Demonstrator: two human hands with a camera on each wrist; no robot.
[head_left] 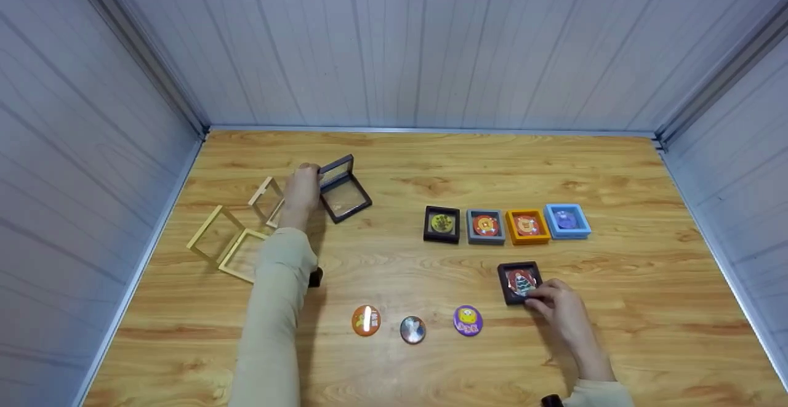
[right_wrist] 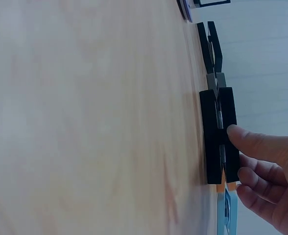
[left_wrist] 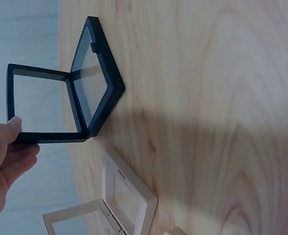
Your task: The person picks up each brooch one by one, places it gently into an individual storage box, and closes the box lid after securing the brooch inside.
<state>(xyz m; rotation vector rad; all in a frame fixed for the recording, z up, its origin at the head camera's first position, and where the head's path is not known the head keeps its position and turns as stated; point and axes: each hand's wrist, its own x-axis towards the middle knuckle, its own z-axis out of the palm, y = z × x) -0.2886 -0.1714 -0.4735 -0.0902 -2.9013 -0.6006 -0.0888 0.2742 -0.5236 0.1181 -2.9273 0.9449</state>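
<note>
My left hand (head_left: 301, 188) pinches the raised lid of an open black display frame (left_wrist: 115, 78) between thumb and fingers. Its base rests on the table, with clear film in both halves. At the right, my right hand (head_left: 567, 319) grips the lower right corner of a closed black display frame (head_left: 508, 292). A red badge with a Christmas tree (head_left: 521, 281) shows inside. In the right wrist view the thumb lies at that frame's near edge, with the fingers bent beside it.
Two open frames, pale beige (head_left: 263, 201) and yellow (head_left: 217, 234), stand left. Closed black (head_left: 442, 238), grey (head_left: 486, 240), orange (head_left: 528, 240) and blue (head_left: 569, 233) frames hold badges. Orange (head_left: 362, 322), silvery (head_left: 412, 329) and purple (head_left: 468, 321) round badges lie in front.
</note>
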